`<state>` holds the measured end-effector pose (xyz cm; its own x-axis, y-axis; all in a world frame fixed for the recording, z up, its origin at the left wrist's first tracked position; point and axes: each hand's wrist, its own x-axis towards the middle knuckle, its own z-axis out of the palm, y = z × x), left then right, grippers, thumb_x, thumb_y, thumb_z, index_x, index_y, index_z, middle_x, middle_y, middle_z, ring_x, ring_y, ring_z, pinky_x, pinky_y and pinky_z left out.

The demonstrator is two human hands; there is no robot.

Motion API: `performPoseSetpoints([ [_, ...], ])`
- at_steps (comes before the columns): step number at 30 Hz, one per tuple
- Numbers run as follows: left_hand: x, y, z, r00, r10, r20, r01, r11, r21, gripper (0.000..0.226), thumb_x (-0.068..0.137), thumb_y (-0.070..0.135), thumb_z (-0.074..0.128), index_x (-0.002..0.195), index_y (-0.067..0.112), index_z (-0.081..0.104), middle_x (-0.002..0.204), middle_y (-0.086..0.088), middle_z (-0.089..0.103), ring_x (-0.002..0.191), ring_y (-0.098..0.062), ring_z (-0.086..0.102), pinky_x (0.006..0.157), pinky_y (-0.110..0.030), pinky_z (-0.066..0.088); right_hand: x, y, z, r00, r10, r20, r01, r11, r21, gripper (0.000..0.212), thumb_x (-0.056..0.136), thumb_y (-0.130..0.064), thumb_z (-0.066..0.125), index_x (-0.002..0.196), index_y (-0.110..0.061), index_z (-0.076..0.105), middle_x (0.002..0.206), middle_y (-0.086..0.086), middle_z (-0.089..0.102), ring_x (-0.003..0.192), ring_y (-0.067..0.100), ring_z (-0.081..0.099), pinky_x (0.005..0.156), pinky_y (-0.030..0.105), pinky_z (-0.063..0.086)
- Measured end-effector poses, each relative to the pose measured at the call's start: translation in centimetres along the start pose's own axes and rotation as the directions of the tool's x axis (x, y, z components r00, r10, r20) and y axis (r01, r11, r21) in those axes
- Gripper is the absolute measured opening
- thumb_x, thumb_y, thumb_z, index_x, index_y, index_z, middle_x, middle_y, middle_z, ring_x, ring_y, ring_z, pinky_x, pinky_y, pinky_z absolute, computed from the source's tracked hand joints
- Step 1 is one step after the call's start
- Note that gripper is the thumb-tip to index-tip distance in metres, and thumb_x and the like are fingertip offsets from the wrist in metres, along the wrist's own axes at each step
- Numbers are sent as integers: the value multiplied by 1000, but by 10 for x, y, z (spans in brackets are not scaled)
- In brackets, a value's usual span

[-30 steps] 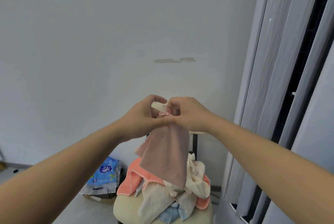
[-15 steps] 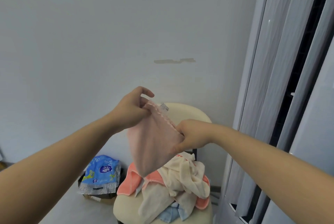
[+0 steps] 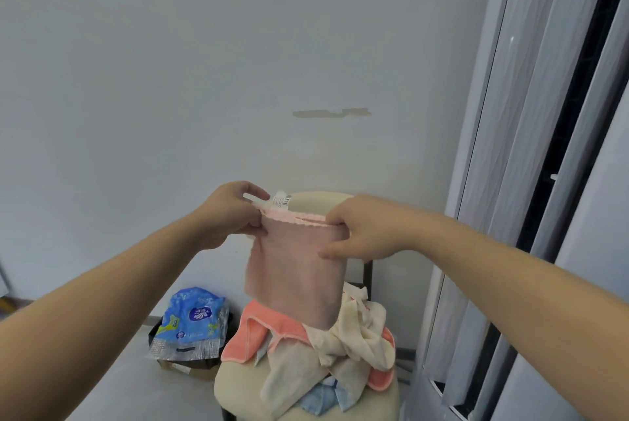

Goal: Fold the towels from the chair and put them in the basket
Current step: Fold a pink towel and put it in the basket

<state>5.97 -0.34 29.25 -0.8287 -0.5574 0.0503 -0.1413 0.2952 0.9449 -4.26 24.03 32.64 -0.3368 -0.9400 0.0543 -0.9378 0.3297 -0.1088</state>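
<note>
Head view: left hand (image 3: 228,216) and right hand (image 3: 360,230) pinch the pink towel's (image 3: 294,267) top corners — mid-fold; next, probably halve it again.

Our pink towel (image 3: 296,271) covering most of the chair back (image 3: 320,199), its label (image 3: 281,200) print too small for us to read, seat (image 3: 238,390) cut by the bottom edge, blue cloth (image 3: 323,400) largely buried under the pile (image 3: 354,332), box (image 3: 190,362) half hidden beneath a packet (image 3: 190,322)

The person's 2 forearms (image 3: 129,277) show bare, as do the left hand (image 3: 231,216) and the right hand (image 3: 366,233)
</note>
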Motion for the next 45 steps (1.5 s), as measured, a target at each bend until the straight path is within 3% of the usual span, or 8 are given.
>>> performPoseSetpoints([
  [6, 0, -6, -6, 988, -35, 153, 49, 995, -89, 40, 74, -23, 63, 105, 0, 74, 99, -20, 72, 86, -26, 71, 81, -32, 63, 5, 25, 0, 969, 13, -249, 18, 992, 121, 43, 92, -55, 64, 75, -15, 67, 121, -11, 54, 101, 9, 56, 90, 28, 46],
  [10, -5, -6, -2, 954, -42, 297, 63, 996, -61, 32, 80, 0, 80, 111, -2, 72, 108, -16, 75, 97, -23, 72, 86, -28, 61, 8, 36, 1, 978, 124, -168, -103, 987, 125, 60, 87, -65, 59, 84, -5, 65, 100, 12, 68, 88, 27, 62, 80, 43, 52],
  [16, -7, -9, 4, 973, 13, 232, -27, 998, 56, 31, 85, 11, 81, 112, 1, 68, 105, -16, 74, 97, -31, 75, 76, -43, 64, 9, 33, 5, 967, 144, -208, -102, 975, 197, 19, 88, -35, 72, 91, -22, 59, 86, -6, 64, 84, 16, 61, 70, 28, 49],
  [22, -13, -1, 4, 962, 106, 250, -158, 967, 200, 38, 67, 28, 90, 98, 17, 72, 85, -2, 67, 77, -19, 63, 63, -30, 49, 11, 41, 8, 950, 219, -220, -93, 877, 471, 20, 86, -24, 73, 92, -27, 54, 84, -4, 67, 75, 13, 58, 66, 25, 46],
  [26, -18, 9, 7, 921, 84, 380, -169, 966, 198, 37, 65, 20, 76, 102, 26, 76, 96, -10, 73, 87, -20, 68, 79, -38, 53, 13, 35, 9, 942, 229, -244, -2, 732, 681, 30, 90, -31, 71, 111, -36, 50, 101, -2, 72, 81, 13, 65, 73, 26, 51],
  [32, -34, 22, 32, 791, 63, 609, -128, 990, 63, 36, 89, 23, 71, 125, 18, 68, 126, -7, 71, 121, -26, 65, 107, -47, 47, 22, 18, 9, 940, 159, -302, 85, 749, 658, 40, 93, -37, 69, 125, -46, 47, 102, -4, 70, 75, 4, 65, 77, 25, 51],
  [37, -35, 24, 51, 862, 35, 505, -76, 995, 60, 19, 96, 10, 68, 115, 7, 71, 114, -13, 75, 108, -30, 72, 104, -54, 51, 24, 23, 14, 934, 185, -307, 56, 771, 635, 43, 91, -38, 72, 125, -46, 48, 99, -5, 70, 73, 2, 65, 75, 26, 51],
  [45, -25, 30, 40, 907, 0, 421, -49, 993, 108, 17, 91, 7, 72, 107, 1, 72, 111, -20, 74, 107, -39, 71, 96, -56, 55, 4, 73, 68, 963, 119, 243, -269, 532, 803, 62, 66, -34, 95, 115, -4, 72, 114, 14, 74, 105, 28, 68, 90, 43, 53],
])
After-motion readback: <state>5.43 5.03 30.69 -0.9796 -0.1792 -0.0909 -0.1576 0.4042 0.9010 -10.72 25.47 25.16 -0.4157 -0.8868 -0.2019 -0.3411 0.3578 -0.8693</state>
